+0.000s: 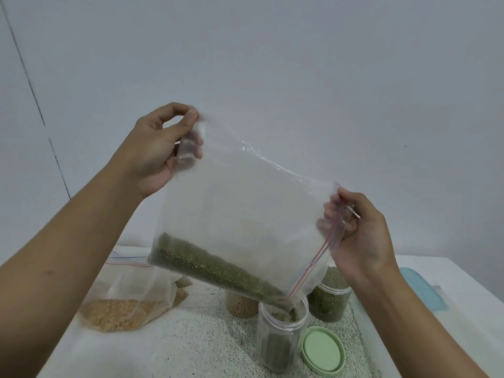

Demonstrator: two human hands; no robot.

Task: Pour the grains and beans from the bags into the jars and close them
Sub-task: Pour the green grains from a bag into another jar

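Observation:
A clear zip bag [240, 214] with green beans [207, 266] along its lower edge hangs tilted in the air. My left hand [161, 148] pinches its upper left corner. My right hand [360, 236] grips the zip edge at the right. The bag's lowest corner dips into the mouth of an open clear jar [281, 336], and green beans run into it. A pale green lid [323, 350] lies flat just right of that jar. Behind stand a jar of green beans [330, 298] and a jar of brown grain [241, 305], partly hidden by the bag.
A bag of yellow-orange grain [128, 309] lies at the left on the speckled tray floor [191, 339]. A light blue lid [422, 290] rests on the white surface at the right. A bare wall [272, 64] fills the background.

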